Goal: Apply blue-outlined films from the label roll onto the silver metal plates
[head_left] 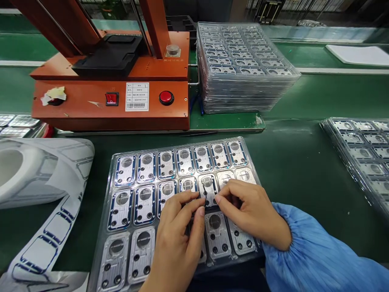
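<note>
A clear plastic tray (105,211) holding several small metal plates lies in front of me on the green belt. Many plates in the upper rows carry a blue rim; those in the bottom row are bare silver. My left hand (179,239) and my right hand (252,215) meet over one metal plate (208,184) in the middle row. Both pinch at its lower edge with thumb and forefinger, fingers closed on something thin that I cannot make out. My right arm wears a blue sleeve (319,259).
An orange press machine (115,97) with a red button stands behind the tray. A tall stack of loaded trays (243,69) sits to its right, more trays (361,154) at the far right. A white backing-tape roll with blue-outlined labels (45,227) trails at left.
</note>
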`<action>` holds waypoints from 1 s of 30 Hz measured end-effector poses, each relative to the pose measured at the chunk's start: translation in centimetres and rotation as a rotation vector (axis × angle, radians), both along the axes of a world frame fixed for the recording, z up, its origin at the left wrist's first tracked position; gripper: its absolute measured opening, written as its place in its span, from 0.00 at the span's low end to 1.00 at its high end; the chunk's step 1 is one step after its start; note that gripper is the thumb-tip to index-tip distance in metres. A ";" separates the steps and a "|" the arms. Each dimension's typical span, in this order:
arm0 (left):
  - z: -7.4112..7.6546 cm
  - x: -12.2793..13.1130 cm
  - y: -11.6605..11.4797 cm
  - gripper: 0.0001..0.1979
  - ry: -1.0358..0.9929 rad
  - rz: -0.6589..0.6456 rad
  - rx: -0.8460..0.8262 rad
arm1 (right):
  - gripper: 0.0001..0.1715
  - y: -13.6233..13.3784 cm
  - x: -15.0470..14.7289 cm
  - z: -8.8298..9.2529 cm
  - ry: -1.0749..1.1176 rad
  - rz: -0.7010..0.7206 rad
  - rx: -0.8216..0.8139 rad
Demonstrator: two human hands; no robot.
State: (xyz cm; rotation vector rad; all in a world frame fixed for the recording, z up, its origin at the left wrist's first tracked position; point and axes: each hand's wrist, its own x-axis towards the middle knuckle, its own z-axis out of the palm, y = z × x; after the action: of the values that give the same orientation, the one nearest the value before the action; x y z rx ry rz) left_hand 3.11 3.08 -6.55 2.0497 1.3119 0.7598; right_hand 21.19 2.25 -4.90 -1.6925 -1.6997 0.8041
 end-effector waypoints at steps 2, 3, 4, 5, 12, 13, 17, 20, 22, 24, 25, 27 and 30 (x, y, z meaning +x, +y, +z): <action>-0.1 0.0 0.0 0.10 0.000 0.000 0.002 | 0.10 0.0 0.0 0.0 -0.002 0.002 0.002; -0.1 0.0 0.0 0.10 0.001 0.001 0.003 | 0.10 0.1 0.0 0.1 -0.003 0.004 0.003; -0.1 0.0 0.0 0.10 0.001 0.002 0.003 | 0.10 0.1 0.0 0.1 -0.004 0.005 0.006; -0.1 0.0 0.0 0.10 0.001 0.000 0.006 | 0.10 0.1 -0.1 0.1 -0.005 0.006 0.008; -0.2 0.0 0.0 0.10 0.006 -0.007 0.021 | 0.10 0.1 -0.1 0.0 -0.008 0.010 0.011; -0.2 0.0 -0.1 0.10 0.006 -0.009 0.024 | 0.10 0.0 -0.1 0.0 -0.010 0.012 0.011; -0.2 0.0 -0.1 0.10 0.013 -0.017 0.035 | 0.10 0.0 -0.1 0.1 -0.021 0.025 0.019; -0.2 0.1 0.0 0.10 0.017 -0.023 0.053 | 0.10 0.0 -0.1 0.1 -0.025 0.026 0.021; -0.3 0.1 0.0 0.10 0.014 -0.027 0.062 | 0.10 0.0 -0.1 0.0 -0.026 0.027 0.023; -0.3 0.1 0.0 0.10 0.013 -0.026 0.062 | 0.10 0.0 0.0 -0.1 -0.024 0.031 0.025; -0.3 0.1 0.0 0.10 0.015 -0.025 0.063 | 0.10 0.0 0.0 -0.1 -0.024 0.035 0.027; -0.4 0.1 0.0 0.11 0.021 -0.024 0.068 | 0.10 0.0 0.1 -0.1 -0.028 0.049 0.029; -0.4 0.2 0.0 0.10 0.023 -0.031 0.085 | 0.10 -0.1 0.3 -0.2 -0.033 0.078 0.030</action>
State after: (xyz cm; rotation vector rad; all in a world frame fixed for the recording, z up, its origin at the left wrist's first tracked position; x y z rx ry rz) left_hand 3.28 3.10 -6.97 2.1467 1.2773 0.7923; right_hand 21.49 2.16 -5.08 -1.6369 -1.8011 0.7857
